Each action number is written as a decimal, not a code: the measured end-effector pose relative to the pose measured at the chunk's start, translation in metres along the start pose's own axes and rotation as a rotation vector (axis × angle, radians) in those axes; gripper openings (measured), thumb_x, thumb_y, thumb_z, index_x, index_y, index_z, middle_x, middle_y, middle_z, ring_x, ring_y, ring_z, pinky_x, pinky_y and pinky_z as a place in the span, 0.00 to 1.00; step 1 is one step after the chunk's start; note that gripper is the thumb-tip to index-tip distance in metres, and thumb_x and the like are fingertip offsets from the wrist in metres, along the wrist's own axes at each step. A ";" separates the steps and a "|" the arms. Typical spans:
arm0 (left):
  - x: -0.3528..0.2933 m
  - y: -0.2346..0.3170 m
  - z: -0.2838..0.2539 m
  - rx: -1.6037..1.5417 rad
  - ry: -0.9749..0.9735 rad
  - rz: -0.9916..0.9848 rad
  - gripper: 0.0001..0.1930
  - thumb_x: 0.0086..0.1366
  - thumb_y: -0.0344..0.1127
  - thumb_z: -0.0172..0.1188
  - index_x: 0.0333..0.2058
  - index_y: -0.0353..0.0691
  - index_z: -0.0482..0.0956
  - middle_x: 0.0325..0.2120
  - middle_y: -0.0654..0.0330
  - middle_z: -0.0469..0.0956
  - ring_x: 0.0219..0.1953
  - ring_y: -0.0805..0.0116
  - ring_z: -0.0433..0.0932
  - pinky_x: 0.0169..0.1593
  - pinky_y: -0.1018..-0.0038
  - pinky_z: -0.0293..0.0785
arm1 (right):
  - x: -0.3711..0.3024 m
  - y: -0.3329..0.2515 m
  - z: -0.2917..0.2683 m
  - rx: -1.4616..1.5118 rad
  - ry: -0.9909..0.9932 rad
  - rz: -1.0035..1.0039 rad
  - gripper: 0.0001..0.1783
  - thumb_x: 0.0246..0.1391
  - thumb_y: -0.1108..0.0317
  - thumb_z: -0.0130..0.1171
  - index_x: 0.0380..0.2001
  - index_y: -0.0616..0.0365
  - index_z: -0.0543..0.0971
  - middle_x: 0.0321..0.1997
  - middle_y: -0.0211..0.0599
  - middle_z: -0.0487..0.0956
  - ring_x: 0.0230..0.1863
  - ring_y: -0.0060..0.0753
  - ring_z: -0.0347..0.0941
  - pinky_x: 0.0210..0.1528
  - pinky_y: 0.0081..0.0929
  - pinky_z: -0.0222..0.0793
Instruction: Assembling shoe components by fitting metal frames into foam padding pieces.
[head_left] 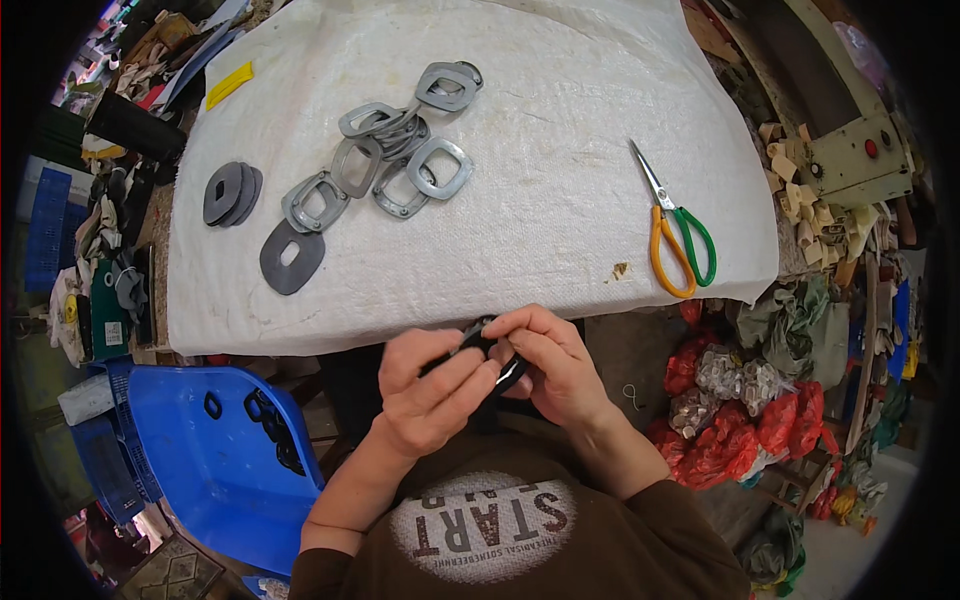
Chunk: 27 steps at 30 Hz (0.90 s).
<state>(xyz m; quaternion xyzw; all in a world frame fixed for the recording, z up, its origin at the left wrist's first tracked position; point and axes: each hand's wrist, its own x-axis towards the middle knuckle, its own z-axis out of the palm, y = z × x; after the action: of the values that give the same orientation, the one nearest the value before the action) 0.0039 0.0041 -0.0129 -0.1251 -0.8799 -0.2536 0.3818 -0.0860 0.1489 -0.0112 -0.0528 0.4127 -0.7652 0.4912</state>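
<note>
Both hands are closed together on a small black ring: left hand and right hand are pressed against it from either side.

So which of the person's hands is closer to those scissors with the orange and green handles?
The right hand. It sits just below and to the left of the scissors, past the table's front edge. The left hand is farther left, on the far side of the right hand.
</note>
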 end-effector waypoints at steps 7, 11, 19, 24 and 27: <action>-0.004 0.004 0.006 -0.452 0.089 -0.736 0.23 0.66 0.45 0.44 0.48 0.29 0.67 0.36 0.53 0.71 0.36 0.66 0.69 0.39 0.73 0.67 | 0.003 0.004 -0.008 -0.400 0.081 -0.331 0.23 0.58 0.70 0.41 0.57 0.61 0.58 0.22 0.26 0.69 0.20 0.12 0.60 0.23 0.12 0.58; -0.001 0.012 0.003 -1.110 0.021 -1.220 0.15 0.67 0.38 0.38 0.33 0.32 0.70 0.18 0.63 0.69 0.16 0.80 0.65 0.21 0.84 0.61 | -0.003 0.004 0.007 -0.578 0.050 -0.302 0.24 0.59 0.68 0.42 0.58 0.61 0.57 0.27 0.28 0.71 0.23 0.15 0.64 0.27 0.15 0.62; 0.000 0.017 0.007 -1.040 -0.060 -1.111 0.13 0.67 0.36 0.38 0.28 0.35 0.67 0.13 0.67 0.64 0.13 0.82 0.60 0.17 0.83 0.57 | 0.004 0.005 -0.002 -0.548 0.082 -0.231 0.12 0.61 0.64 0.43 0.31 0.63 0.70 0.25 0.29 0.71 0.22 0.14 0.63 0.22 0.13 0.61; 0.012 0.002 -0.001 -1.004 -0.218 -1.139 0.14 0.66 0.37 0.41 0.25 0.35 0.68 0.15 0.65 0.65 0.17 0.80 0.63 0.21 0.81 0.59 | 0.004 0.008 -0.010 -0.848 0.025 -0.398 0.13 0.60 0.66 0.43 0.25 0.63 0.69 0.23 0.30 0.71 0.21 0.14 0.64 0.19 0.13 0.60; 0.011 -0.002 -0.002 -0.946 -0.352 -1.083 0.15 0.65 0.37 0.42 0.23 0.35 0.68 0.15 0.64 0.65 0.20 0.78 0.63 0.24 0.80 0.60 | 0.006 0.007 -0.009 -0.832 -0.018 -0.378 0.14 0.59 0.66 0.44 0.24 0.63 0.69 0.22 0.31 0.71 0.21 0.16 0.65 0.20 0.15 0.60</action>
<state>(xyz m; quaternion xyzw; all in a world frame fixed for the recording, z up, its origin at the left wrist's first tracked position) -0.0025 0.0019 -0.0043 0.1365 -0.6636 -0.7345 -0.0383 -0.0884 0.1484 -0.0233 -0.3267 0.6640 -0.6099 0.2835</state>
